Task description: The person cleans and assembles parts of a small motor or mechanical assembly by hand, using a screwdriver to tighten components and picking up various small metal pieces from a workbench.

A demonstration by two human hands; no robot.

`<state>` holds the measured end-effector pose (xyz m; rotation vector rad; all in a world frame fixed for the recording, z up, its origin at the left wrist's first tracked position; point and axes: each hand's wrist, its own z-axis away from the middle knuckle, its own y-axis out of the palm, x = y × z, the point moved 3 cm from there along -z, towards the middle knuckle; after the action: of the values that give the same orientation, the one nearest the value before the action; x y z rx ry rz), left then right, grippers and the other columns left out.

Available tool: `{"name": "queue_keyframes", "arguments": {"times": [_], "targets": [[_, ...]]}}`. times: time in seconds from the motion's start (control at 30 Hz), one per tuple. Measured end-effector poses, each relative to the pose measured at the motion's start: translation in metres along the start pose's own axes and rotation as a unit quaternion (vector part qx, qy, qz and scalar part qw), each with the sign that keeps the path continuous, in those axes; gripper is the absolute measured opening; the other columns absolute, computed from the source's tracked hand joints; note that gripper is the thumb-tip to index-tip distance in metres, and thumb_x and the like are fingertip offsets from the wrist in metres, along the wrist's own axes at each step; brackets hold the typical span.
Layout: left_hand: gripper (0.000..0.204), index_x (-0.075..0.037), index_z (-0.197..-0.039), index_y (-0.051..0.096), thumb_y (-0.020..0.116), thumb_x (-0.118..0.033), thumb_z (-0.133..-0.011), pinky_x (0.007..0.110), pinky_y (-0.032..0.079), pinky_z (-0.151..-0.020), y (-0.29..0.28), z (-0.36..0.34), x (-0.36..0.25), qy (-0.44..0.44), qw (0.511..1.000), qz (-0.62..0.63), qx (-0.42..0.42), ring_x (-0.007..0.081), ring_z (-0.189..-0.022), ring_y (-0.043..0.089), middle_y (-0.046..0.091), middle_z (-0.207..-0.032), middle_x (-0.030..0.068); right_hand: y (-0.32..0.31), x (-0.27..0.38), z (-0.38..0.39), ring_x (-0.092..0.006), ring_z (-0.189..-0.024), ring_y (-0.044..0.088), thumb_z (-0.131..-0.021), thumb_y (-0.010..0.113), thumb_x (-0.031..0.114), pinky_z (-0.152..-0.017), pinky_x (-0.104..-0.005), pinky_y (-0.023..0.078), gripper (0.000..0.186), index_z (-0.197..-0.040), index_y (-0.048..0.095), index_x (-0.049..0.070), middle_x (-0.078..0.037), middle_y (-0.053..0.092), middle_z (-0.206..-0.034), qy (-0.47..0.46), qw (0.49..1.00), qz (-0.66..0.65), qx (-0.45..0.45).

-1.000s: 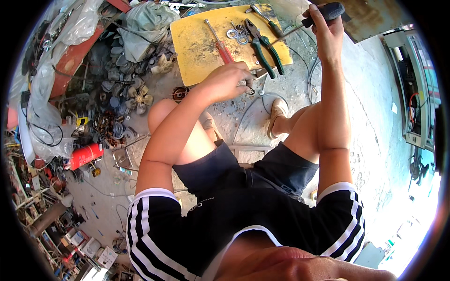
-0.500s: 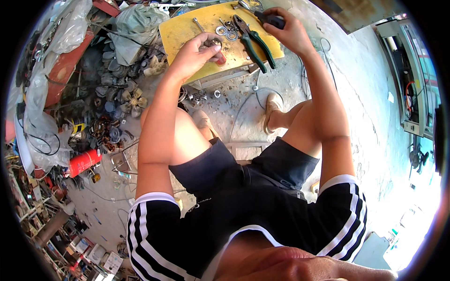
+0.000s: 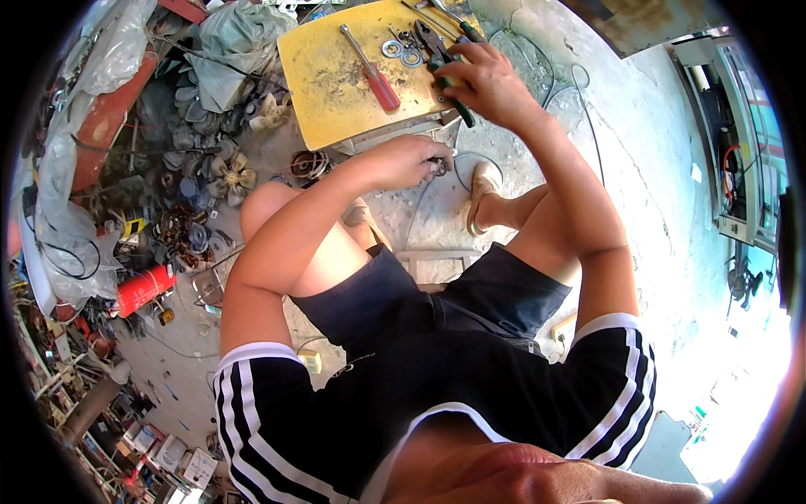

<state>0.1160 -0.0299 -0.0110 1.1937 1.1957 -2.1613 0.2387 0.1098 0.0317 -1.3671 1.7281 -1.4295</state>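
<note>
My left hand (image 3: 420, 161) is below the yellow board (image 3: 327, 92), fingers curled round a small dark metal piece (image 3: 437, 165) that I cannot make out. My right hand (image 3: 491, 88) lies over the green-handled pliers (image 3: 466, 113) at the board's right, fingers bent onto their handles. A red-handled screwdriver (image 3: 382, 88) lies mid-board, with washers (image 3: 392, 49) and small dark fittings beside it. A thin metal shaft (image 3: 426, 18) and another green-handled tool (image 3: 468, 30) lie at the top right, partly hidden by my fingers.
Piled motor parts, fan blades (image 3: 238, 178) and plastic sheeting fill the left, with a red cylinder (image 3: 143, 290) below them. My knees and feet are under the board. A rusty panel (image 3: 630, 17) overhangs the top right; a metal cabinet (image 3: 730, 143) stands at the right. Cables cross the floor.
My right hand has come down from holding the black-handled screwdriver aloft to the pliers. My left hand went up over the red screwdriver, then back down below the board, uncovering it.
</note>
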Motion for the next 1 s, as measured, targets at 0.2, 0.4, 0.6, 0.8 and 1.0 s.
{"name": "queue_keyframes", "arguments": {"times": [0.2,0.4,0.6,0.8,1.0], "targets": [[0.024,-0.006,-0.109,0.064,0.060,-0.002,-0.086,0.037,0.049,-0.086,0.010,-0.006,0.000,0.034,0.999,-0.012,0.032,0.0237,-0.092,0.065,0.065,-0.101,0.0117,0.010,0.018,0.000,-0.0290,-0.135,0.037,-0.075,0.076,0.026,-0.111,-0.0461,0.029,0.040,-0.115,0.069,0.020,-0.006,0.050,-0.138,0.020,0.993,0.101,0.062],[0.020,-0.006,-0.105,0.067,0.067,-0.007,-0.085,0.032,0.049,-0.085,0.003,-0.006,-0.004,-0.005,0.978,0.194,0.078,0.0127,-0.094,0.063,0.068,-0.101,0.0075,0.014,0.021,-0.001,-0.0278,-0.134,0.039,-0.077,0.072,0.022,-0.110,-0.0465,0.030,0.022,-0.098,0.073,0.017,-0.003,0.055,-0.132,-0.002,0.992,0.121,0.039],[0.013,-0.004,-0.097,0.068,0.067,-0.013,-0.089,0.028,0.053,-0.074,0.000,-0.005,0.003,-0.032,0.996,0.076,0.033,0.0109,-0.082,0.066,0.069,-0.085,0.0053,0.018,0.018,0.000,-0.0268,-0.133,0.041,-0.078,0.071,0.020,-0.109,-0.0459,0.031,0.015,-0.092,0.071,0.014,-0.002,0.057,-0.129,-0.005,0.993,0.113,0.026],[0.023,-0.003,-0.099,0.065,0.064,-0.025,-0.093,0.031,0.052,-0.062,0.000,0.000,-0.001,-0.150,0.980,0.132,-0.007,0.0124,-0.064,0.066,0.068,-0.077,0.0113,0.017,0.016,-0.001,-0.0279,-0.133,0.040,-0.077,0.072,0.019,-0.109,-0.0460,0.031,0.014,-0.091,0.070,0.013,-0.002,0.056,-0.131,-0.007,0.996,0.089,0.030],[0.035,-0.003,-0.102,0.063,0.057,-0.037,-0.098,0.027,0.052,-0.062,-0.001,-0.004,-0.002,-0.132,0.956,0.260,0.029,0.0114,-0.079,0.067,0.065,-0.086,0.0055,0.021,0.015,-0.001,-0.0286,-0.135,0.039,-0.079,0.071,0.020,-0.109,-0.0468,0.030,0.015,-0.092,0.069,0.013,-0.002,0.055,-0.132,-0.020,0.992,0.117,0.043]]}}
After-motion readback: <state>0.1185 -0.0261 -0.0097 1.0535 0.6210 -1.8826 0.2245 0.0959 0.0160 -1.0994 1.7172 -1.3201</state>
